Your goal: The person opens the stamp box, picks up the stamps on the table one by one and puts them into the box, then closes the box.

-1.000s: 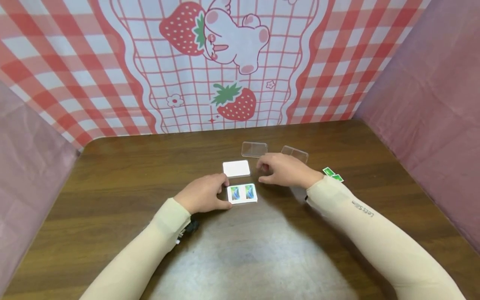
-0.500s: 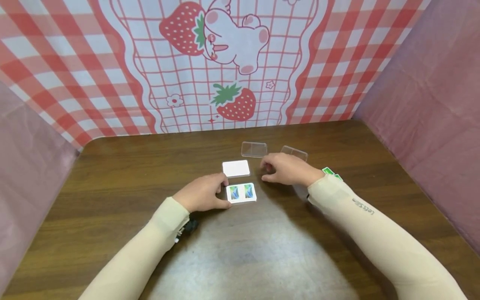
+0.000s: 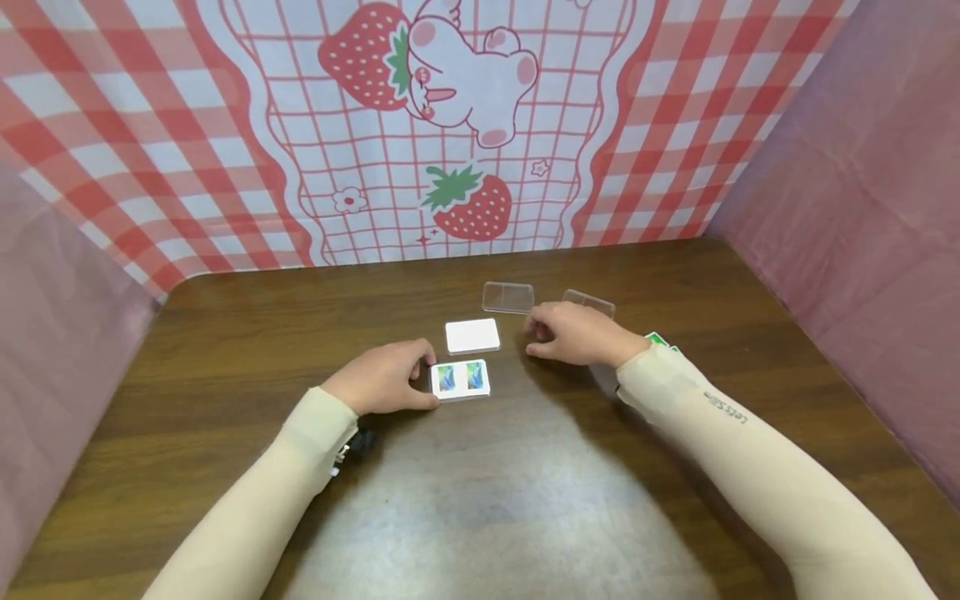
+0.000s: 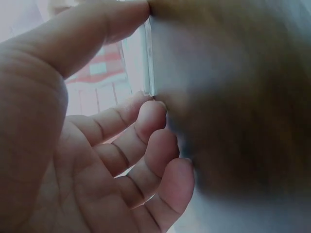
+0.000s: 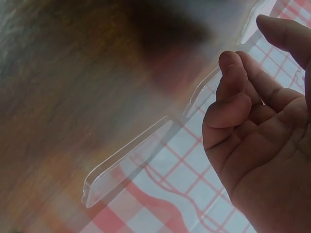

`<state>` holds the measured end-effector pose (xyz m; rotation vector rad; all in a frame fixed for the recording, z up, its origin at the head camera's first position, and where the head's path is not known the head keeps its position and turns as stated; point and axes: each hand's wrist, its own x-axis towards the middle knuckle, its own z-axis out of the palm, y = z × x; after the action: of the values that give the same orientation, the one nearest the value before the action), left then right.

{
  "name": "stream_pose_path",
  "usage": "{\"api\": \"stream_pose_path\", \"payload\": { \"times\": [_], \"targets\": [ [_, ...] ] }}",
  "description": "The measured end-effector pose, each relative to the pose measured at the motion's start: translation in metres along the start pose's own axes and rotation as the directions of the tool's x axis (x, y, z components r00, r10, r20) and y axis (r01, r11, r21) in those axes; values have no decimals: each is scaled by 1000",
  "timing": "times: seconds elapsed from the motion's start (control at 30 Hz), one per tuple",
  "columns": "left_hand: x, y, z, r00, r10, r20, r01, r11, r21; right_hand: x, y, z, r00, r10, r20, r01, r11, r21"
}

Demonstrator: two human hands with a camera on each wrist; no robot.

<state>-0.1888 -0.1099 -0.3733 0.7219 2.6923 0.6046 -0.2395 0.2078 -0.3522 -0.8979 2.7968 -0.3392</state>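
Note:
My left hand (image 3: 378, 377) pinches the left end of a flat clear case (image 3: 460, 380) bearing two small blue-green pictures on white. In the left wrist view its thumb and index finger span the thin case edge (image 4: 148, 58), while the other fingers curl loosely below. Just behind lies a second flat case (image 3: 472, 335), plain white on top. To the right, my right hand (image 3: 577, 335) hovers low over the table with fingers loosely curled and nothing in them. Close beyond it are two transparent rectangular covers (image 3: 507, 297), the right one partly hidden by the hand.
Small green picture cards (image 3: 657, 338) lie at the right, partly covered by the right sleeve. A red-and-white checked cloth (image 3: 420, 133) with strawberries rises behind the brown wooden table (image 3: 300, 308). Pink cloth (image 3: 847, 208) hangs along both sides.
My left hand has shifted left and slightly away from me, carrying the picture case with it. The right hand has drifted slightly to the right, and its sleeve covers more of the green cards.

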Motion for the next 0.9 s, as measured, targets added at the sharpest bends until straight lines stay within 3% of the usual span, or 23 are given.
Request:
{"api": "stream_pose_path", "payload": {
  "times": [0.9],
  "targets": [
    [-23,-63,-31,998,-49,-36,48,999,-24,5,3,8,1000,-3,7,4,1000,-21]
  ]
}}
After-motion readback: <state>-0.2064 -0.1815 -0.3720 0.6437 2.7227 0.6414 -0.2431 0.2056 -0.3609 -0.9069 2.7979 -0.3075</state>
